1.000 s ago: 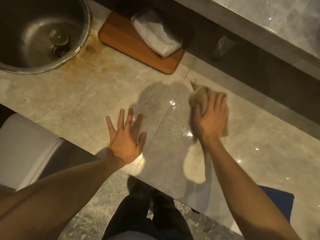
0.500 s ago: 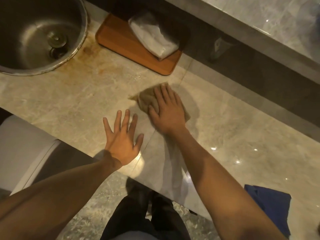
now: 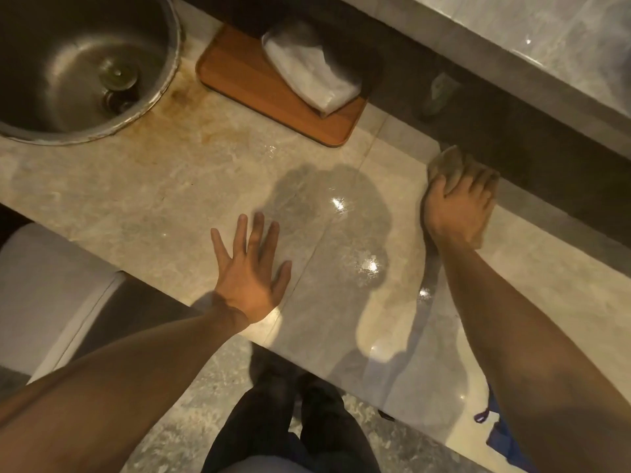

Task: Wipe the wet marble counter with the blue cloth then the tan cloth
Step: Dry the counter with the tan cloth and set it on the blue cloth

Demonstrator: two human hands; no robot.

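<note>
Tan cloth [image 3: 445, 165]: soft, crumpled fabric, bunched into a wad and pressed against the far edge of the counter, where the dark back wall begins. It is clamped under the right hand [image 3: 457, 209], fingers curled over it.

Blue cloth [image 3: 502, 442]: limp fabric, laid at the near right edge of the counter, largely hidden by the right forearm.

Marble counter [image 3: 143, 199]: polished beige stone, veined, glossy with wet highlights at the middle, rust-stained beside the sink.

Left hand [image 3: 249, 271]: laid flat on the near edge, fingers spread apart, nothing held.

Sink [image 3: 160, 39]: round metal basin, set at the far left corner.

Wooden tray [image 3: 239, 76]: rectangular, rounded corners, carrying a folded white packet [image 3: 310, 70].
</note>
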